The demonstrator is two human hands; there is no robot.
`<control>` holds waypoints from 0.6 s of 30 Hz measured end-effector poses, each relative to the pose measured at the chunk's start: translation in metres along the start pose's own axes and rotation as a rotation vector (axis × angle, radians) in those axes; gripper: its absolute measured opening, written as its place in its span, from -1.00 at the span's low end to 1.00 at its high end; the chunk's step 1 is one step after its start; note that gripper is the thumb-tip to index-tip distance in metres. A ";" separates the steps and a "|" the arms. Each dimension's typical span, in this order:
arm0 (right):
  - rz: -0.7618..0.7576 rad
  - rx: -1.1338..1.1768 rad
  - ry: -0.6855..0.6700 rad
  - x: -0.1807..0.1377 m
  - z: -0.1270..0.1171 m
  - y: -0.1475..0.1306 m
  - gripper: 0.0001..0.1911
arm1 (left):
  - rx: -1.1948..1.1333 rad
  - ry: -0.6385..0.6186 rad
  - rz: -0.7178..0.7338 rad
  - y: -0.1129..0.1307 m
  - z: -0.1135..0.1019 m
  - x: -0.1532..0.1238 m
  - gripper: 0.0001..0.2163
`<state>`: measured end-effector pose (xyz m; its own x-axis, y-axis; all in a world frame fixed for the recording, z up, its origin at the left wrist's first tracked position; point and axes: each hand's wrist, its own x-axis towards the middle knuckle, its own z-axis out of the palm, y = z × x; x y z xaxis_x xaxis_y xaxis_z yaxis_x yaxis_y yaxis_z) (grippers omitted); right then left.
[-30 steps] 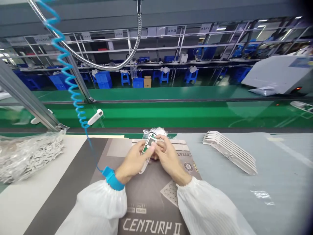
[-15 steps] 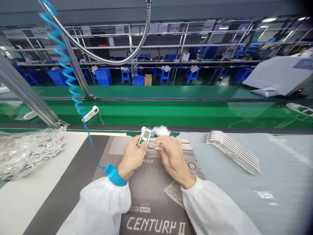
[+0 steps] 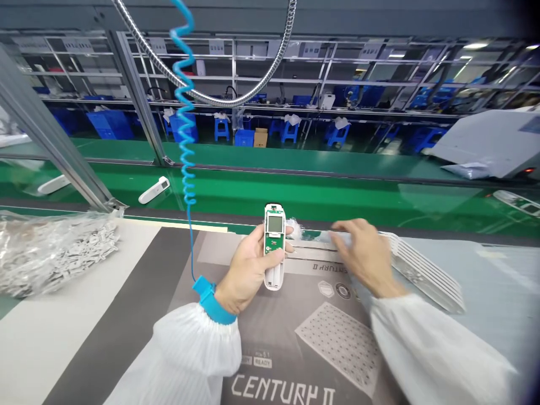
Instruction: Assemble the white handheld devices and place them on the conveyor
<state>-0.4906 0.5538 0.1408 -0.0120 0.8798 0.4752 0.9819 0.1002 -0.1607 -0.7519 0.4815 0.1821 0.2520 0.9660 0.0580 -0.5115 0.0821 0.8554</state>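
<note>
My left hand (image 3: 253, 256) is closed around a white handheld device (image 3: 275, 273) held nearly upright. Its front is uncovered, showing a small grey screen and a green circuit board, with my thumb across the lower board. Off to the right, my right hand (image 3: 366, 256) hovers over the mat's far edge, thumb and forefinger apart, slightly blurred. A pale translucent patch (image 3: 324, 236) lies just left of those fingertips; I cannot tell whether they touch it. Behind the device sits a small heap of clear film (image 3: 295, 228). Partly behind my right hand is a stack of white plastic covers (image 3: 428, 273).
A printed grey mat (image 3: 270, 326) covers the bench. At left lies a clear bag of small parts (image 3: 84, 253). Beyond runs a green conveyor (image 3: 236, 191) carrying another white device (image 3: 154, 190). A coiled blue cord (image 3: 185, 112) hangs down to my left wristband (image 3: 215, 301).
My right hand has moved away from the device, rightward toward the stacked covers. My left hand has turned the device so its screen and board face me. The view has shifted slightly.
</note>
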 end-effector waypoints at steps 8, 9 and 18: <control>-0.005 -0.236 -0.075 -0.030 -0.026 0.103 -0.62 | 0.017 0.008 -0.020 0.005 -0.002 0.000 -0.58; -0.013 -0.238 -0.066 -0.031 -0.024 0.105 -0.62 | 0.016 0.010 -0.013 0.005 -0.002 0.000 -0.59; 0.197 -0.125 -0.083 -0.038 -0.044 0.109 -0.60 | 0.023 0.038 -0.050 0.003 0.001 -0.001 -0.59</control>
<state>-0.3745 0.5111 0.1435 0.1720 0.9121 0.3721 0.9825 -0.1312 -0.1325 -0.7525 0.4809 0.1851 0.2448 0.9696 -0.0046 -0.4797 0.1252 0.8684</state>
